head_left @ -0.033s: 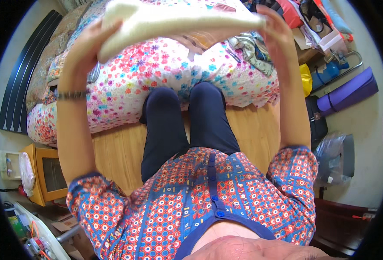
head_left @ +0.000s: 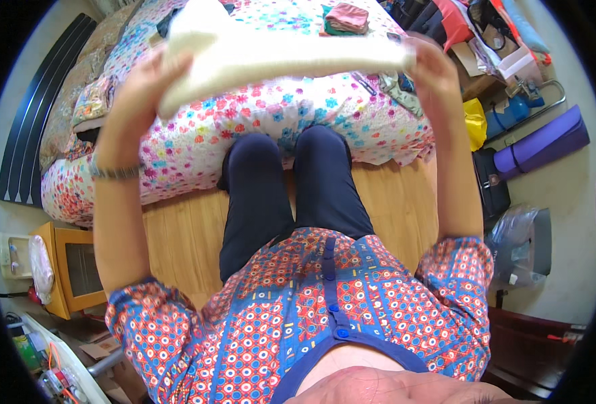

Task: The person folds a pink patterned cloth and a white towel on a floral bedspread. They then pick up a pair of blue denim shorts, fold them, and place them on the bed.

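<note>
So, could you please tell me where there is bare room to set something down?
The white floral bedspread is bare between the held cream fabric and the navy-trousered knees; light wooden floor lies bare left of them. Crowded: below the right hand, with rumpled patterned cloth.

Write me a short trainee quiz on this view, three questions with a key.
1. True or false: only the right hand holds the cream cloth.
2. Choose one. The cover on the bed is patterned with:
A) stripes
B) checks
C) flowers
3. Short answer: which wrist wears a band, and what colour is the rolled mat at the right of the picture?

Key:
1. False; the left hand holds the other end.
2. C.
3. The left wrist; purple.
</note>
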### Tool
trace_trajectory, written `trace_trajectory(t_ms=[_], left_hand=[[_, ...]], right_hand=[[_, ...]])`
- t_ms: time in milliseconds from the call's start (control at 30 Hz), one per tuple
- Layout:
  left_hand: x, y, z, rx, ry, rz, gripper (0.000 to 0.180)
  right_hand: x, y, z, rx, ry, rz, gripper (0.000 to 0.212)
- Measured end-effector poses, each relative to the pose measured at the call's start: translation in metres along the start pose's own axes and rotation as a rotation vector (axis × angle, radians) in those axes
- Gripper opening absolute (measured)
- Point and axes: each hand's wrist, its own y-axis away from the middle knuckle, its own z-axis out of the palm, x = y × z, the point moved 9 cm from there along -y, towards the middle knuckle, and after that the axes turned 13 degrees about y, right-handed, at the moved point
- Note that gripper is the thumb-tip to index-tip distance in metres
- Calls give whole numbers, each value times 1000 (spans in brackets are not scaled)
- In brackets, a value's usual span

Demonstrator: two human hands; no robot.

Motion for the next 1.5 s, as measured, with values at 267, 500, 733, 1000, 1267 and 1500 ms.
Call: trace_trajectory(t_ms=[267, 500, 733, 1000, 1267, 1500], left_hand=[[-275, 213, 37, 395, 309, -398, 56], [-258, 220, 45, 355, 229, -368, 53], [-245, 204, 43, 302, 306, -397, 62], [-256, 68, 16, 313, 367, -213, 44], [-262, 71, 27, 348, 268, -69, 46], [-257, 77, 24, 340, 238, -62, 51]], right_hand=[[118, 301, 48, -330, 278, 804, 12], [113, 289, 49, -344, 403, 871, 24], [136, 288, 66, -534, 206, 842, 25], [148, 220, 160, -336, -404, 1032, 37], [147, 225, 192, -171, -667, 995, 13], [-7, 167, 130, -45, 770, -293, 12]])
